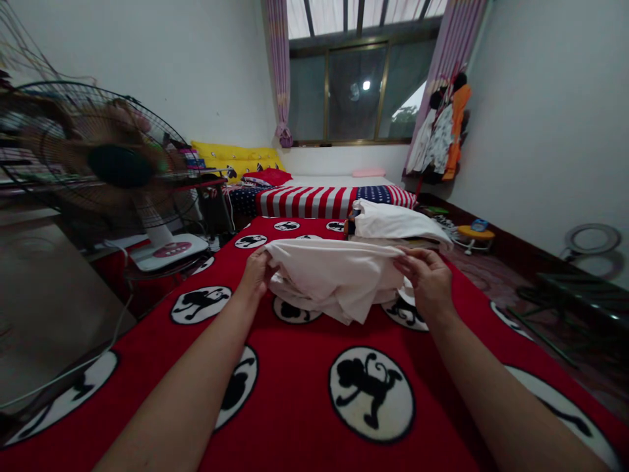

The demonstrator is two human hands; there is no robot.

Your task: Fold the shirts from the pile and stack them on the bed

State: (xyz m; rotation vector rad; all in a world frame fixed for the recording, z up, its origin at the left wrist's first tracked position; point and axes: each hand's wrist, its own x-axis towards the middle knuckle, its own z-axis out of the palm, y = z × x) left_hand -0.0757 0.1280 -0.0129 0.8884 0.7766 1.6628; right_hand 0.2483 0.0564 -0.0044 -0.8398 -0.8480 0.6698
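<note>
A white cloth garment [339, 275], probably a shirt, is stretched between my two hands above the red blanket [289, 393] with monkey prints. My left hand [258, 272] pinches its upper left corner. At the upper right corner, the fingers of my right hand [426, 278] are closed on the fabric. The top edge runs nearly straight from hand to hand, and the lower part hangs in loose folds close to the blanket. Just beyond, a stack of folded white clothes [393, 221] lies on the far right of the blanket.
To the left stands a fan [120, 167] on a white base. A second bed with a striped cover [304, 202] is below the window. Clothes [442, 137] hang at the right wall, near a small orange stool [476, 233]. A dark bench [584, 295] stands at right.
</note>
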